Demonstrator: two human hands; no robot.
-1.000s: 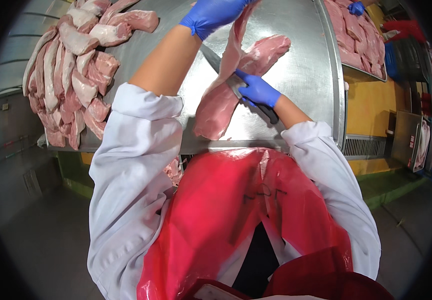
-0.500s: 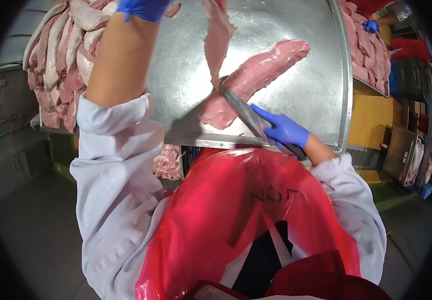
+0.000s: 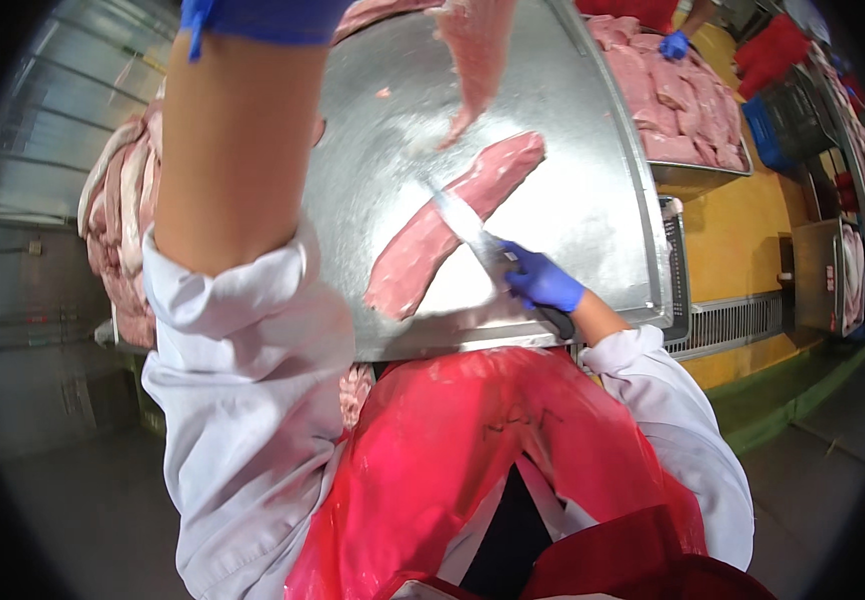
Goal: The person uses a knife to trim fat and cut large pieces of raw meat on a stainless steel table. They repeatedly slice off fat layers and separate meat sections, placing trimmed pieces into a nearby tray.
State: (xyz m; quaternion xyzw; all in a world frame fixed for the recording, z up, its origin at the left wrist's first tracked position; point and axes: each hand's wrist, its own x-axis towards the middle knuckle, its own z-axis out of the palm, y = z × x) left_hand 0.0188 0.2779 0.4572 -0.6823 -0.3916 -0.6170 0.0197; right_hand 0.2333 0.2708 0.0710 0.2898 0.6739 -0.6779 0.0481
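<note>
My right hand (image 3: 545,278), in a blue glove, is closed round the dark handle of a knife (image 3: 465,222). Its blade crosses over a long pink piece of pork loin (image 3: 408,258), which lies slantwise on the metal table (image 3: 593,225). At the top edge is my left hand (image 3: 268,18), raised and also gloved in blue; its fingers are out of the picture. Pink meat runs from beside this glove, and a strip of meat (image 3: 478,60) hangs down from the top edge with its thin end above the loin, apart from the blade.
Many pieces of meat (image 3: 118,235) are piled at the left. To the right, a metal tray (image 3: 698,175) is heaped with meat, a co-worker's gloved hand (image 3: 674,45) above it. A dark crate (image 3: 675,270) stands below the table's right edge. More meat (image 3: 356,392) sits beneath the front edge.
The strip of meat has come away from the loin and hangs above it. My left hand has risen further toward the top edge. The whole view has shifted and turned somewhat.
</note>
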